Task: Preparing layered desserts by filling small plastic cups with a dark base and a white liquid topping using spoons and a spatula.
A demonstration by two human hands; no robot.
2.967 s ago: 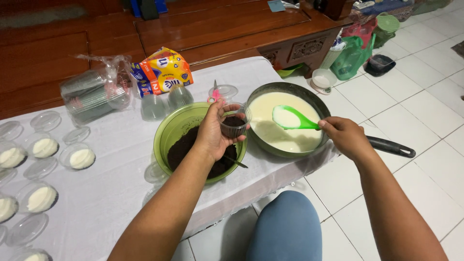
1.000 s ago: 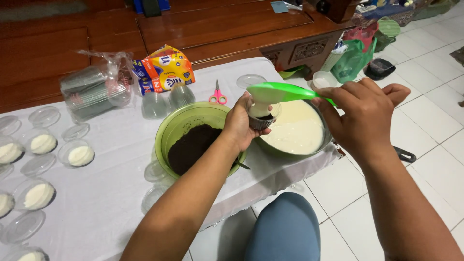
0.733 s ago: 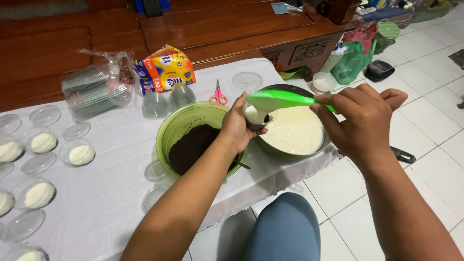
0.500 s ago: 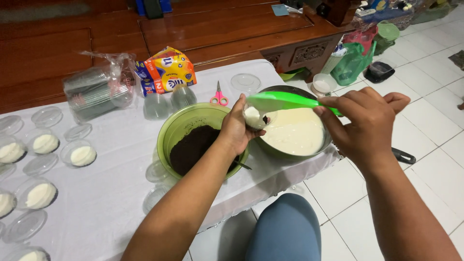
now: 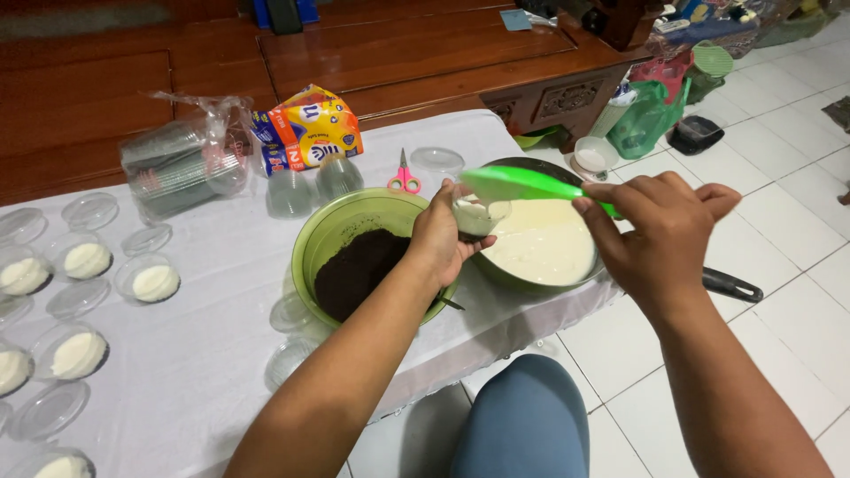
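— Left hand (image 5: 438, 239) grips a small clear cup (image 5: 478, 215) over the pan (image 5: 542, 243), so drips land in cream?
— Seemingly; right hand (image 5: 660, 235) pinches the green ladle (image 5: 522, 184), tipped into it.

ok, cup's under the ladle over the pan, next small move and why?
Probably tip the green ladle a bit further: the right hand holds it over the small cup in the left hand, and the cup already shows white cream.

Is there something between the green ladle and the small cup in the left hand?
Nothing visible. The green ladle is tipped directly over the small cup held by the left hand; the right hand holds its handle.
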